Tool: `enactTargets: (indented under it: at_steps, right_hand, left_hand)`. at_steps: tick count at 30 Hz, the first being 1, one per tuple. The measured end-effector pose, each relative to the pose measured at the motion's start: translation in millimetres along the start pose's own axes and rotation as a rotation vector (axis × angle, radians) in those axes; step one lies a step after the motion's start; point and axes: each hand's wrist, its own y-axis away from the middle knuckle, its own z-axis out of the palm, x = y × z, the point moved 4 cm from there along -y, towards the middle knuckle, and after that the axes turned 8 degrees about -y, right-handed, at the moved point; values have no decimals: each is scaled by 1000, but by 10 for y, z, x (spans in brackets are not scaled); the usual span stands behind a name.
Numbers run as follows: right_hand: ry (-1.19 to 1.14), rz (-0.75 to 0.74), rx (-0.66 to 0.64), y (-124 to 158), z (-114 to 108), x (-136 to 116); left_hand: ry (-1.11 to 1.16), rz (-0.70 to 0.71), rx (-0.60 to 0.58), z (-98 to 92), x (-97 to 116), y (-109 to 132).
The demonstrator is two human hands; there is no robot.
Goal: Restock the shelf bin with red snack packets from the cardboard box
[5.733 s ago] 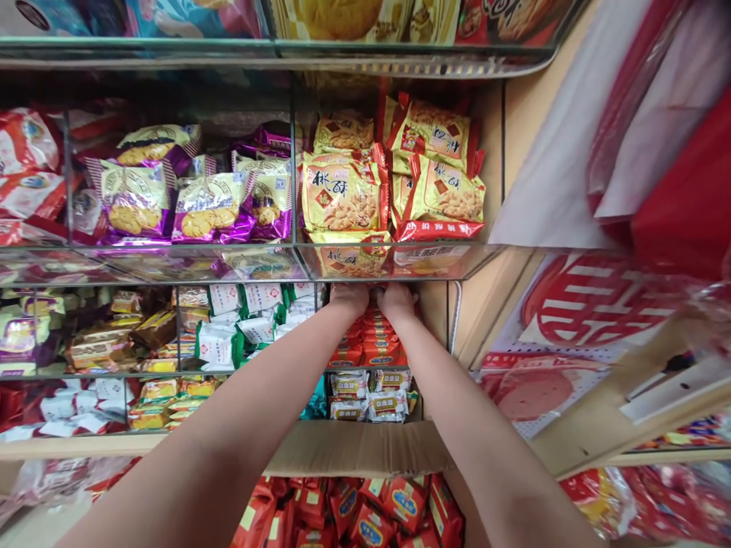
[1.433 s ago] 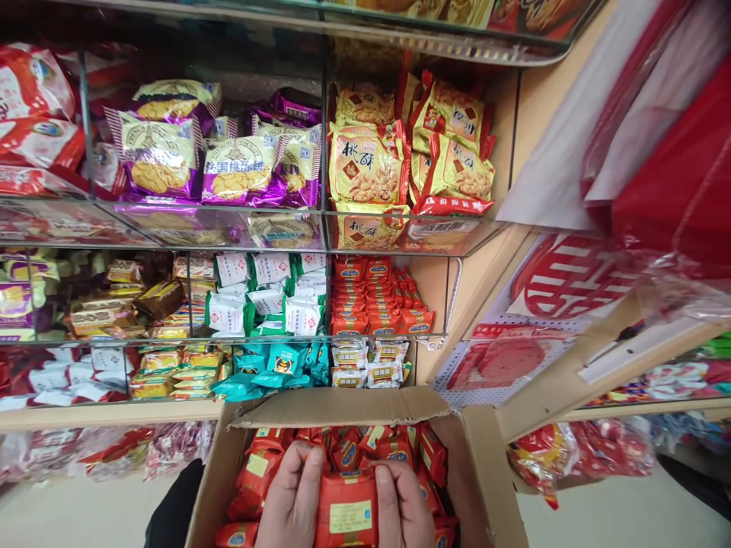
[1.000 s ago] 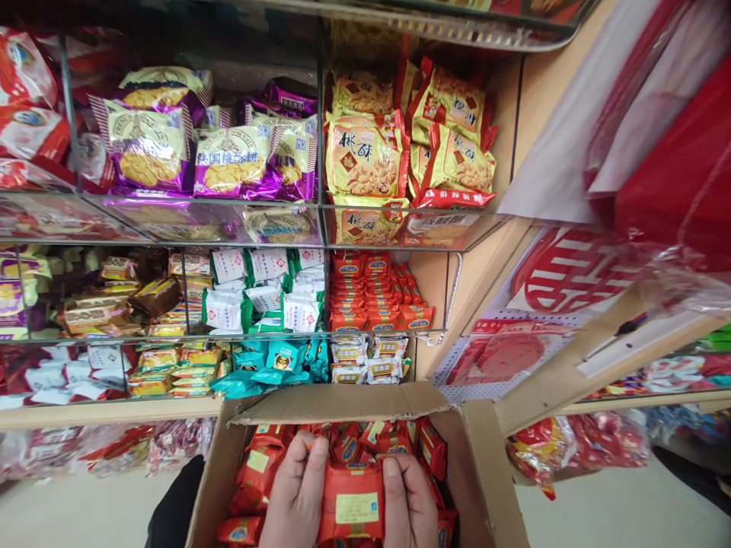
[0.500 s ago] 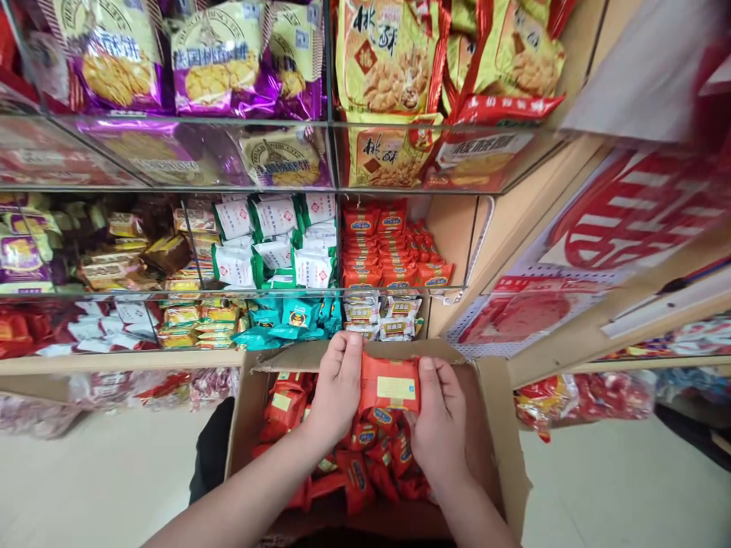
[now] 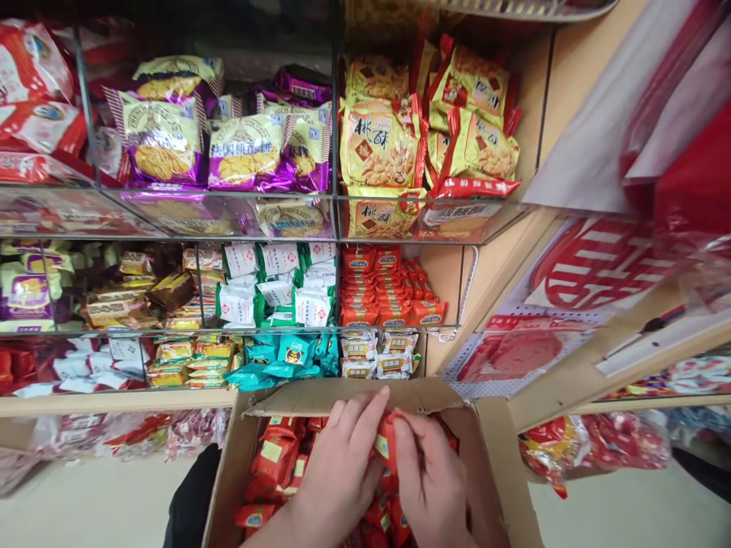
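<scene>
Over the cardboard box (image 5: 496, 472), a red snack packet (image 5: 387, 441) is held between my two hands. My right hand (image 5: 431, 476) grips its right end with thumb and fingers closed. My left hand (image 5: 346, 453) curls over its left side, fingers pressed together and covering much of it; the left thumb is hidden. Many more red snack packets (image 5: 277, 460), some with yellow labels showing, lie jumbled in the box beneath. Similar red packets (image 5: 377, 293) stand in stacked rows in a shelf compartment ahead.
Clear dividers (image 5: 334, 221) split the shelves. Green-and-white packets (image 5: 279, 259), teal packets (image 5: 294, 352) and white packets (image 5: 394, 354) surround the red rows. Larger yellow biscuit bags (image 5: 382, 144) fill the upper shelf. A wooden side panel (image 5: 502, 266) stands at right.
My hands have come closer together, and the packet has turned from lying broad-side to partly covered by my fingers. The view has tilted up, showing more of the upper shelf.
</scene>
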Motion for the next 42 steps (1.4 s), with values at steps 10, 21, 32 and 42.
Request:
enactTargets:
  at_steps: [10, 21, 32, 42]
  right_hand:
    - [-437, 674, -2, 129, -117, 224]
    - [-779, 890, -65, 362, 126, 364]
    - [-283, 415, -447, 149, 28, 137]
    - [-526, 648, -363, 567, 239, 216]
  left_hand:
    - [1183, -483, 18, -63, 14, -90]
    - [1251, -538, -179, -20, -60, 77]
    - [1085, -680, -109, -123, -262, 368]
    - [1258, -824, 4, 95, -147, 474]
